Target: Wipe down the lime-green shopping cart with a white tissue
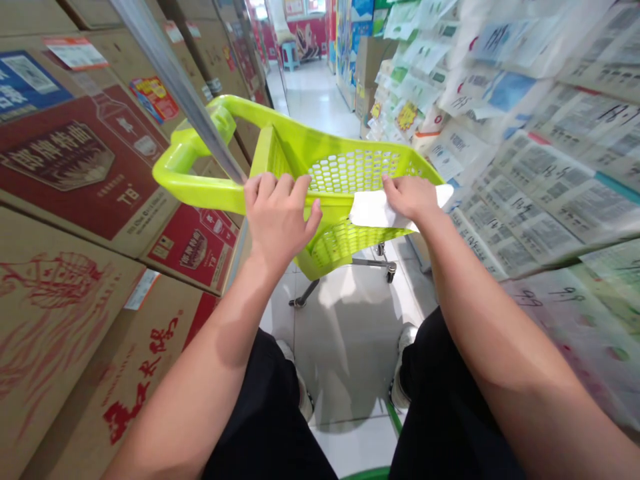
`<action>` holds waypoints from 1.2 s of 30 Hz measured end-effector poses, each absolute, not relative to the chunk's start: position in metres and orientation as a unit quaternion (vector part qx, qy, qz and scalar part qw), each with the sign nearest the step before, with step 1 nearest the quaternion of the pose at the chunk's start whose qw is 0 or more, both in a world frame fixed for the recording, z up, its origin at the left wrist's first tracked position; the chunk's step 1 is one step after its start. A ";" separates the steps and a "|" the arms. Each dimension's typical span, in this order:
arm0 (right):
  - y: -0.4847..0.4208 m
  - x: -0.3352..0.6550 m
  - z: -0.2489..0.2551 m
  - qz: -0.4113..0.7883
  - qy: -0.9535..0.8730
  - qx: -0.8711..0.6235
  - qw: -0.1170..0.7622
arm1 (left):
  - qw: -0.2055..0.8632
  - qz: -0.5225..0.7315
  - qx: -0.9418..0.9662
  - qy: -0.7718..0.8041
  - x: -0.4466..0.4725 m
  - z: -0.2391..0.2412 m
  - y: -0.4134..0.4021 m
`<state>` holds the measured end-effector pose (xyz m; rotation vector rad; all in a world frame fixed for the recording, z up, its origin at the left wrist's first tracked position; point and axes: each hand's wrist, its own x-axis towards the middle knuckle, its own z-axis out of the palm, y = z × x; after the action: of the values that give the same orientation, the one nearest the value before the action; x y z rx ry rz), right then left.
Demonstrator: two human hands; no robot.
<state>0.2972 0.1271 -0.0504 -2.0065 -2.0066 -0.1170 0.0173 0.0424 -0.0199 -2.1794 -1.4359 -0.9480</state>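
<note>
A lime-green plastic shopping cart point(345, 170) stands just in front of me in a narrow aisle. My left hand point(277, 217) grips its near rim, fingers curled over the edge. My right hand point(413, 197) rests on the same rim further right and presses a white sheet of paper point(373, 210) against it. A metal bar point(175, 80) rises diagonally from near my left hand to the upper left. The basket's inside looks bare from here.
Stacked brown and red cardboard boxes point(85, 200) wall the left side. Shelves of packaged goods in printed plastic point(545, 153) line the right. The white tiled aisle floor point(320, 100) runs ahead toward a blue stool point(290, 53). My legs and shoes are below.
</note>
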 end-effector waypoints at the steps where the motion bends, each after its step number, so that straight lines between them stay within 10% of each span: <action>1: 0.126 0.297 -0.051 -0.046 -0.702 -0.693 0.156 | 0.181 -0.336 -0.771 -0.511 0.019 -0.020 0.041; 9: 0.066 0.201 -0.048 -0.048 -0.856 -0.443 0.260 | 0.205 -0.344 -0.745 -0.533 0.025 -0.020 0.036; 17: 0.108 0.277 -0.049 -0.041 -0.725 -0.668 0.161 | 0.171 -0.326 -0.761 -0.534 0.005 -0.019 0.039; 27: 0.059 0.182 -0.056 -0.061 -0.845 -0.433 0.308 | 0.216 -0.321 -0.742 -0.548 0.007 -0.020 0.041; 36: 0.074 0.252 -0.048 -0.077 -0.819 -0.542 0.173 | 0.231 -0.336 -0.746 -0.527 -0.007 -0.026 0.047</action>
<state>0.2524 0.0741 -0.0477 -1.5369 -2.3227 -0.2172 -0.0075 0.0470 -0.0256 -2.0499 -1.4475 -0.9249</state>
